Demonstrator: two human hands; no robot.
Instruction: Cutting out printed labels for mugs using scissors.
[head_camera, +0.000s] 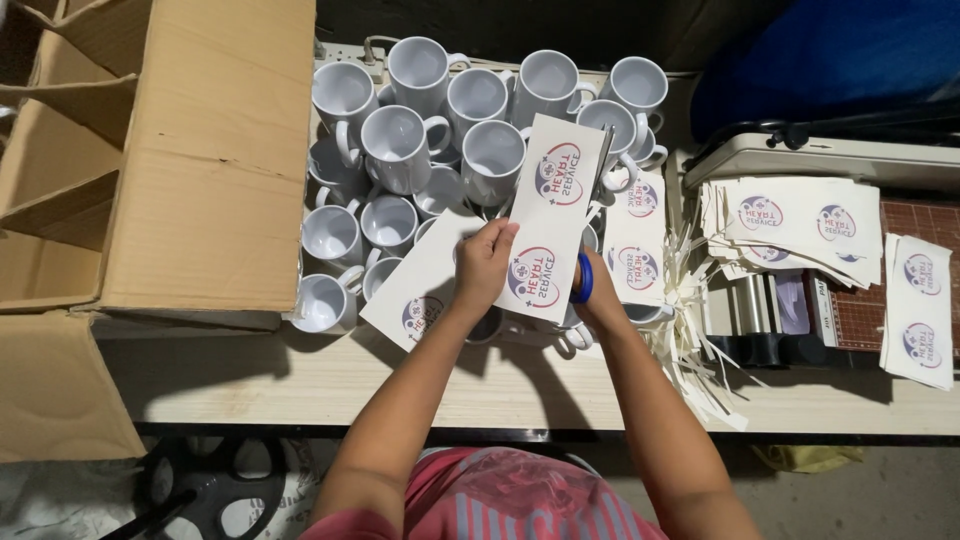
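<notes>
Head view: a person in a pink striped top is standing at a pale wooden table (300, 385), both bare forearms reaching toward twelve o'clock. The left hand (484, 262) is pinching the left edge of a white printed sheet (552, 215), thumb on top and fingers curled beneath, holding it up over the table. The right hand (598, 290) is gripping a pair of scissors (592, 225) by blue handles, fingers closed through the loops; the blades are running toward twelve o'clock along the sheet's right edge, and whether they are parted I cannot tell. The sheet is carrying two round red-and-blue emblems and is hovering above a crowd of white mugs (400, 145), which are standing packed together from ten to twelve o'clock of the hands. A second printed sheet (420, 285) is lying just under the left hand at eight o'clock, and a third sheet (635, 245) is resting on the mugs at two o'clock. Thin paper offcuts (700, 340) are spilling over the table edge at four o'clock. At three o'clock, stacks of cut prints (800, 230) are sitting on a paper trimmer (800, 155) and a red cutting mat (880, 315). An open cardboard box (190, 150) is filling the nine o'clock side.
</notes>
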